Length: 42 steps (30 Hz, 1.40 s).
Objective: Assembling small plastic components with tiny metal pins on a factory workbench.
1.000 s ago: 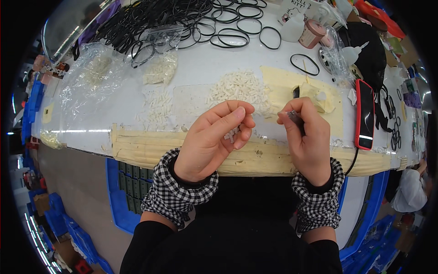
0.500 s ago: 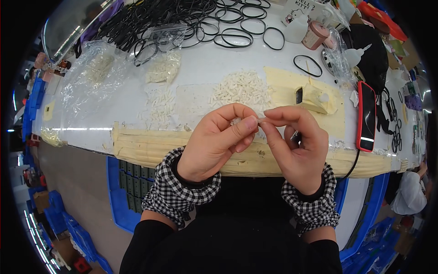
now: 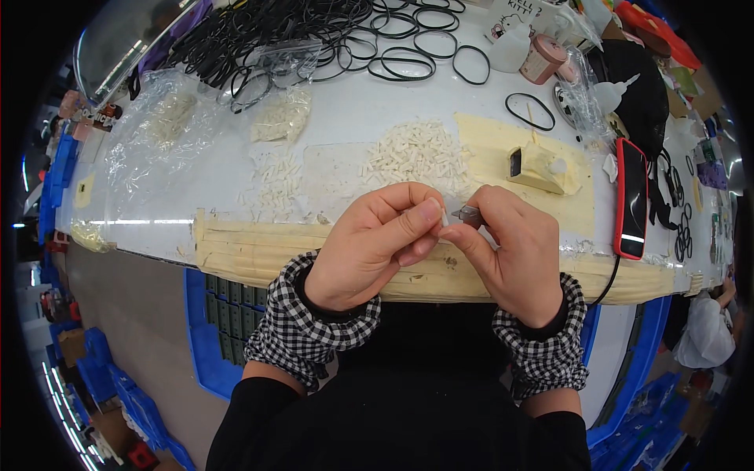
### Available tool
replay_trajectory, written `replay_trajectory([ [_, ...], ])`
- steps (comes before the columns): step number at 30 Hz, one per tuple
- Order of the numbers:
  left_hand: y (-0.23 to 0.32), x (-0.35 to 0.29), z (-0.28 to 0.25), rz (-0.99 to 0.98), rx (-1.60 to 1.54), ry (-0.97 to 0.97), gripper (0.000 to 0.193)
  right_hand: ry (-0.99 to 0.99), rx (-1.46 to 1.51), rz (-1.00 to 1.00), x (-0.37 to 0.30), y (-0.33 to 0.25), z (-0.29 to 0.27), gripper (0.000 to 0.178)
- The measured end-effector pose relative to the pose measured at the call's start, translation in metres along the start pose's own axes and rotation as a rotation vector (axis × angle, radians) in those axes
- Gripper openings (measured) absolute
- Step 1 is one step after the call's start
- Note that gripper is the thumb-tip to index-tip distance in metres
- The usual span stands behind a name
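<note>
While the left hand [image 3: 373,247] pinches a small white piece [image 3: 444,217] between thumb and forefinger, the right hand [image 3: 518,251] grips a small grey metal tool [image 3: 470,213] just beside it, both above the tape-covered near edge [image 3: 251,255] of the table [image 3: 353,106]. Just beyond the fingertips lies a heap of white pieces [image 3: 415,153], between a thinner white scatter [image 3: 276,184] on the left and a yellowish block [image 3: 538,173] on the right. Farther back, black bands [image 3: 251,43] lie tangled.
</note>
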<state>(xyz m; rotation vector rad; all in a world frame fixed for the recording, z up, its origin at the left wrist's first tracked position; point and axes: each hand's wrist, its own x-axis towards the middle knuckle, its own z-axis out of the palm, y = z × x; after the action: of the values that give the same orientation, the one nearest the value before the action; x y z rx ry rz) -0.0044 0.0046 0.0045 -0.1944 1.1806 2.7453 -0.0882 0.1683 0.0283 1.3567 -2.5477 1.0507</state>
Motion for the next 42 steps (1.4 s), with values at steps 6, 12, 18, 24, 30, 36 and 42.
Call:
replay_trajectory([
  [6, 0.001, -0.001, 0.000, -0.016, 0.027, -0.018, 0.020, -0.017, 0.005, -0.018, 0.000, 0.002, 0.000, 0.035],
  [12, 0.002, 0.000, 0.001, -0.020, 0.037, -0.023, 0.020, -0.068, 0.006, -0.003, 0.000, 0.002, -0.004, 0.035],
  [18, 0.002, -0.002, 0.001, -0.026, 0.045, -0.031, 0.019, -0.109, 0.033, -0.002, -0.001, 0.003, -0.005, 0.034],
  [24, 0.002, -0.002, 0.000, -0.029, 0.043, -0.048, 0.018, -0.129, 0.045, -0.003, -0.001, 0.003, -0.006, 0.034],
  [30, 0.003, -0.001, 0.000, -0.048, 0.054, -0.049, 0.018, -0.150, 0.059, 0.005, -0.002, 0.005, -0.009, 0.035],
  [36, 0.004, 0.001, 0.003, 0.034, -0.061, 0.079, 0.013, 0.063, 0.150, 0.163, -0.006, 0.009, -0.011, 0.020],
  [42, 0.001, 0.002, -0.004, 0.091, -0.231, 0.095, 0.014, 0.062, 0.028, 0.142, -0.010, 0.017, 0.000, 0.020],
])
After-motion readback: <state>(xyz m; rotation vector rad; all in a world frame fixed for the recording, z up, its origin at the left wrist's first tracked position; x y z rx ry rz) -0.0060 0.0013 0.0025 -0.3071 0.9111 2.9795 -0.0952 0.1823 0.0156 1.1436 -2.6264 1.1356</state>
